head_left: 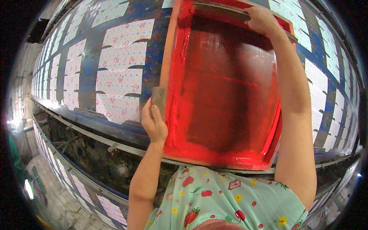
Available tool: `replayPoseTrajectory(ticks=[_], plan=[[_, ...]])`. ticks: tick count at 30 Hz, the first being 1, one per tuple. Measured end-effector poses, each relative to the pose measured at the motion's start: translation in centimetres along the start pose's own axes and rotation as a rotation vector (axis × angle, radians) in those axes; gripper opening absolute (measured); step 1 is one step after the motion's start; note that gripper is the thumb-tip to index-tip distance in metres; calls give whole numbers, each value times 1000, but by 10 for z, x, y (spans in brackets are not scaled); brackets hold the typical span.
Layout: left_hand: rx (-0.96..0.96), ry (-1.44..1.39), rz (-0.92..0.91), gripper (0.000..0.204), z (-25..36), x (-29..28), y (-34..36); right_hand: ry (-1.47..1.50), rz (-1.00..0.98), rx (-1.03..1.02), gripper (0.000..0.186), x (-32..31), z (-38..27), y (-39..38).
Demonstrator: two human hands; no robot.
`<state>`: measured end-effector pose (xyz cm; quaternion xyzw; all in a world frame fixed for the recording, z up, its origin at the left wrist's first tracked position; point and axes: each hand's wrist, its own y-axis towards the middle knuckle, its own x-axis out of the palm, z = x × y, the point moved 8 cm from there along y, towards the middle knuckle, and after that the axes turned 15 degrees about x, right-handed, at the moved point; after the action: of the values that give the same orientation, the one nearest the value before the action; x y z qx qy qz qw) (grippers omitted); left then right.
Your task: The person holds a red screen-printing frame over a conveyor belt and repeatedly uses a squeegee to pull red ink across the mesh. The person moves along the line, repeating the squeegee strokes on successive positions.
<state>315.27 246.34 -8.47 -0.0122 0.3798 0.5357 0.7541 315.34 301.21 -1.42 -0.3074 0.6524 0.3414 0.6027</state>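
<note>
The long, dark blue tabletop [89, 73] is the biggest thing here. The wooden frame [171, 61] lies flat on it, its near side right at the tabletop's near edge. Inside the frame is a screen [226, 96], smeared with wet red paint, thickest along its left and near sides. Pale sheets [120, 73] with dots and pink pictures lie in rows to the left and right of the frame. A long, thin bar [226, 8] lies across the frame's far end, away from the tabletop's near edge. My right hand [262, 21] has its fingers curled over the bar, nearer its right end. My left hand [155, 124] grips a small brown block [158, 97] by the frame's left side; I cannot tell if it is fixed there. To do this well, I think I should press the bar evenly across its width, pull smoothly, and let my left hand steady the frame so it doesn't slip and smudge the paint.
</note>
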Motion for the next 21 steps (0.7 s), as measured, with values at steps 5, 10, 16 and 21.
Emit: replayPoseTrajectory(ticks=[5,10,16,21], plan=[[-5,-34,0,44,-2,2,0,38,-103,-56,34,-10,-32,-69],[-24,-157,18,46,-7,2,-1,-47,-174,-66,30,-13,-68,-175],[4,-237,17,48,-16,1,-2,42,-294,-9,26,-16,-113,-309],[24,-230,45,50,-23,2,-2,129,-281,-10,26,-23,-150,-406]])
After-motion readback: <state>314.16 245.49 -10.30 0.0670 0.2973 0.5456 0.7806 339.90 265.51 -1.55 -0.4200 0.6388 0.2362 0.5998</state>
